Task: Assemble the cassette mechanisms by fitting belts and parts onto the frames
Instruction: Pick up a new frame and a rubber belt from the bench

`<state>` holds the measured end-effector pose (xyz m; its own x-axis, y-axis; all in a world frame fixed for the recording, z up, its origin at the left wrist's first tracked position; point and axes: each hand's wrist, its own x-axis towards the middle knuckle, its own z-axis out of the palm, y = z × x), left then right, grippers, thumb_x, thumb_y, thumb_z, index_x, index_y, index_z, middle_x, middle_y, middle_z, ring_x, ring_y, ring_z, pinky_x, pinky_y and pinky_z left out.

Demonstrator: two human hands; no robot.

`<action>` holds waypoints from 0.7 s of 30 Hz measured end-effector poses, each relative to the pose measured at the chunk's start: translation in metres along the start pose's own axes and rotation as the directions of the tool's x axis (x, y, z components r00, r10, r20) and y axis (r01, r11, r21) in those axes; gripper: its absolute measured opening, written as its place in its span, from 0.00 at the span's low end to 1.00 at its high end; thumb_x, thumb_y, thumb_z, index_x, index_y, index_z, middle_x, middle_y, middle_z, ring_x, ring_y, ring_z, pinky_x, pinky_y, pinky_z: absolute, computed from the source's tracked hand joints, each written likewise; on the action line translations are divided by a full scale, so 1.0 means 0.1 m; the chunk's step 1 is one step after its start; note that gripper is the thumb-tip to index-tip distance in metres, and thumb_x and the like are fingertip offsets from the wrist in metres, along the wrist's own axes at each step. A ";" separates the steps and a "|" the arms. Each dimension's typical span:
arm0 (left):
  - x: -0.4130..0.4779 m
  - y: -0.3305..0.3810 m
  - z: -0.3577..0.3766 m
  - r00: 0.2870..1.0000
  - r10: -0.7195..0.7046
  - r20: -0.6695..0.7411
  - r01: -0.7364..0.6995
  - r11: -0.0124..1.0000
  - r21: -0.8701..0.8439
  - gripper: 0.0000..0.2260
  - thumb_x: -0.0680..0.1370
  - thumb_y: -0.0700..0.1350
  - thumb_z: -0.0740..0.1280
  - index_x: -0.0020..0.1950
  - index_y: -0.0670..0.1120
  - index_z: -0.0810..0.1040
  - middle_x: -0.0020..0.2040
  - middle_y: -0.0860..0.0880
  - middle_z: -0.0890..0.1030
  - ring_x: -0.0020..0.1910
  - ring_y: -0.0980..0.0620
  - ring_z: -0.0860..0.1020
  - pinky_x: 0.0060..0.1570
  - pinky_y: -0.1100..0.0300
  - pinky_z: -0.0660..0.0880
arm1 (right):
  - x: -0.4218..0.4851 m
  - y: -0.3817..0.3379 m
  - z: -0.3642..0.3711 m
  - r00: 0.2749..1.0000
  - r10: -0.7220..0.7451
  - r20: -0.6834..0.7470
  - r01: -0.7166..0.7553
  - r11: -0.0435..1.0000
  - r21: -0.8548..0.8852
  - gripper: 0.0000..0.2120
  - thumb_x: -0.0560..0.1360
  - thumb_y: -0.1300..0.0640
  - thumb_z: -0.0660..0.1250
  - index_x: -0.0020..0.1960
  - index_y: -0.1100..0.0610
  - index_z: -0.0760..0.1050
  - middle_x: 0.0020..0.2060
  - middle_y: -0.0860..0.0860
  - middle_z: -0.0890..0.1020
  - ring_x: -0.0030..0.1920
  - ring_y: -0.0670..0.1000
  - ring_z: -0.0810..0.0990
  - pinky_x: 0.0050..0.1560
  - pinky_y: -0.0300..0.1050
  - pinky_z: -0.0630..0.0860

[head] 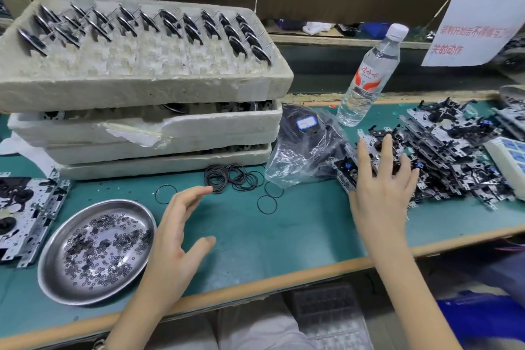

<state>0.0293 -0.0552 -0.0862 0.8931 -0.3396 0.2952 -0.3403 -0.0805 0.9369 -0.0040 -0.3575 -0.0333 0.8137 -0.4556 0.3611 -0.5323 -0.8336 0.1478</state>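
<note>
A heap of metal cassette frames [443, 148] lies at the right of the green bench. My right hand [382, 187] rests on the nearest frame of the heap with its fingers spread and straight. My left hand [177, 239] hovers open over the mat, its fingertips close to a pile of black rubber belts [231, 177]. Loose single belts [267, 203] lie on the mat nearby. A steel dish [56, 273] of small black washers sits at the front left. One frame [25, 216] with parts on it lies at the far left.
Stacked foam trays [142, 88] hold rows of black flywheels [159, 25] behind the belts. A plastic bag of black parts [306, 148] and a water bottle [369, 77] stand mid-bench. A white device with blue keys [508, 156] lies at the right edge. A paper notice [480, 14] hangs above.
</note>
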 end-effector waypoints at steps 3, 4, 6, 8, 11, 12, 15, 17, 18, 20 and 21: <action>0.00 0.00 0.00 1.000 0.005 0.001 -0.005 1.000 0.009 0.27 0.69 0.48 0.65 0.68 0.63 0.71 0.69 0.52 0.75 0.73 0.48 0.70 0.73 0.50 0.64 | 0.06 -0.01 0.00 0.999 0.019 0.031 -0.019 1.000 -0.002 0.38 0.75 0.64 0.68 0.79 0.54 0.54 0.78 0.62 0.53 0.71 0.70 0.60 0.71 0.70 0.54; 0.01 0.00 0.01 1.000 0.005 0.003 -0.005 1.000 0.012 0.27 0.69 0.48 0.65 0.68 0.64 0.71 0.68 0.52 0.75 0.73 0.48 0.70 0.73 0.50 0.64 | 0.08 -0.02 -0.01 0.999 0.021 0.041 -0.020 1.000 -0.013 0.37 0.76 0.64 0.67 0.79 0.54 0.53 0.78 0.62 0.53 0.71 0.70 0.59 0.71 0.69 0.54; 0.01 0.00 0.00 1.000 0.007 0.005 -0.007 1.000 0.017 0.27 0.69 0.48 0.65 0.68 0.64 0.71 0.68 0.53 0.75 0.73 0.48 0.70 0.73 0.50 0.64 | 0.09 -0.04 -0.02 0.998 0.029 0.062 -0.027 0.999 -0.033 0.37 0.77 0.62 0.67 0.80 0.54 0.52 0.78 0.62 0.51 0.72 0.69 0.58 0.71 0.69 0.54; 0.01 0.01 0.00 1.000 0.008 0.003 -0.008 1.000 0.023 0.27 0.69 0.48 0.65 0.67 0.64 0.71 0.68 0.52 0.75 0.73 0.48 0.70 0.73 0.50 0.65 | 0.08 -0.04 -0.04 0.996 0.025 0.087 -0.022 0.999 -0.038 0.40 0.75 0.55 0.71 0.80 0.54 0.52 0.78 0.63 0.51 0.73 0.70 0.56 0.71 0.70 0.53; 0.01 0.02 0.00 1.000 0.005 0.004 -0.006 0.999 0.033 0.26 0.69 0.48 0.65 0.67 0.65 0.72 0.68 0.53 0.75 0.73 0.48 0.70 0.73 0.49 0.65 | 0.05 -0.06 -0.10 0.995 -0.006 0.101 0.011 0.999 -0.043 0.44 0.72 0.43 0.72 0.80 0.54 0.53 0.78 0.65 0.50 0.74 0.72 0.51 0.72 0.71 0.49; 0.02 0.03 0.00 1.000 0.005 0.004 -0.005 0.999 0.039 0.26 0.69 0.48 0.65 0.67 0.65 0.71 0.68 0.53 0.75 0.73 0.48 0.70 0.73 0.49 0.66 | 0.04 -0.08 -0.13 0.996 -0.019 0.087 0.022 0.999 -0.034 0.44 0.72 0.42 0.71 0.79 0.54 0.55 0.77 0.65 0.51 0.75 0.72 0.50 0.72 0.71 0.49; 0.01 0.05 0.00 1.000 0.000 -0.002 0.000 0.999 0.048 0.26 0.70 0.48 0.65 0.67 0.63 0.72 0.68 0.53 0.75 0.72 0.47 0.70 0.73 0.45 0.66 | -0.05 -0.16 -0.21 0.995 -0.086 -0.056 0.088 0.995 0.037 0.37 0.73 0.44 0.71 0.76 0.56 0.63 0.77 0.66 0.55 0.75 0.72 0.52 0.72 0.70 0.49; 0.01 0.06 0.00 1.000 -0.005 -0.006 0.005 0.999 0.048 0.26 0.70 0.47 0.65 0.67 0.62 0.72 0.67 0.54 0.75 0.72 0.47 0.70 0.72 0.45 0.65 | -0.13 -0.25 -0.23 0.971 -0.146 -0.190 0.168 0.980 0.108 0.29 0.74 0.48 0.70 0.71 0.58 0.71 0.74 0.65 0.63 0.73 0.71 0.58 0.73 0.68 0.51; 0.01 0.06 0.00 1.000 -0.006 -0.006 0.007 0.999 0.052 0.26 0.70 0.47 0.65 0.67 0.61 0.72 0.67 0.54 0.75 0.72 0.47 0.70 0.72 0.45 0.65 | -0.17 -0.31 -0.23 0.950 -0.184 -0.253 0.225 0.964 0.144 0.24 0.74 0.51 0.70 0.67 0.59 0.75 0.71 0.64 0.68 0.71 0.70 0.62 0.73 0.67 0.54; 0.01 0.07 0.00 1.000 -0.009 -0.008 0.009 0.998 0.057 0.26 0.70 0.47 0.65 0.67 0.61 0.72 0.67 0.54 0.75 0.72 0.46 0.70 0.72 0.47 0.65 | -0.26 -0.44 -0.19 0.888 -0.282 -0.363 0.369 0.909 0.195 0.12 0.72 0.58 0.72 0.55 0.60 0.81 0.59 0.61 0.78 0.63 0.67 0.73 0.69 0.65 0.62; 0.01 0.07 0.00 1.000 -0.009 -0.010 0.010 0.998 0.060 0.26 0.70 0.46 0.65 0.67 0.61 0.72 0.67 0.54 0.75 0.72 0.46 0.70 0.72 0.48 0.65 | -0.30 -0.51 -0.16 0.849 -0.350 -0.396 0.449 0.872 0.193 0.07 0.71 0.61 0.74 0.49 0.60 0.82 0.53 0.58 0.81 0.57 0.64 0.76 0.66 0.63 0.67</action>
<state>0.0279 -0.0566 -0.0792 0.8990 -0.3295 0.2886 -0.3488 -0.1401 0.9266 -0.0056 -0.2963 -0.0368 0.7846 0.0286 0.6194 -0.0537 -0.9921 0.1138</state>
